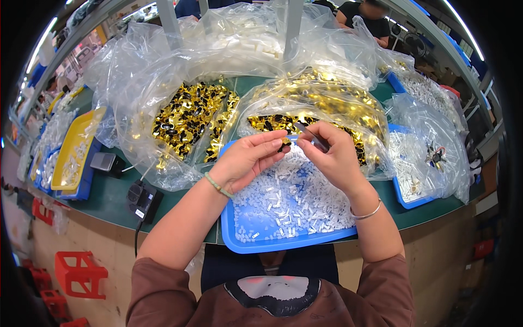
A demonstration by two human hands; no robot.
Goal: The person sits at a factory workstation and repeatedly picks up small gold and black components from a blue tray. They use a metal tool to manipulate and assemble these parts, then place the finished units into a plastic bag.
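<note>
My left hand is closed, with a small gold-and-black part pinched at its fingertips. My right hand is closed around a dark, flat, narrow tool that looks like tweezers; its tip points toward the left hand. Both hands are above the far side of a blue tray. Small white rectangular pieces and translucent bits lie in that tray. Behind the hands, clear plastic bags hold many gold-and-black parts, one heap to the left and another partly hidden under plastic.
At the left are a yellow tray nested in a blue one, a grey box-shaped device and a black device with a cable. On the right, a bag covers a blue tray. Red stools stand on the floor. Another person sits opposite.
</note>
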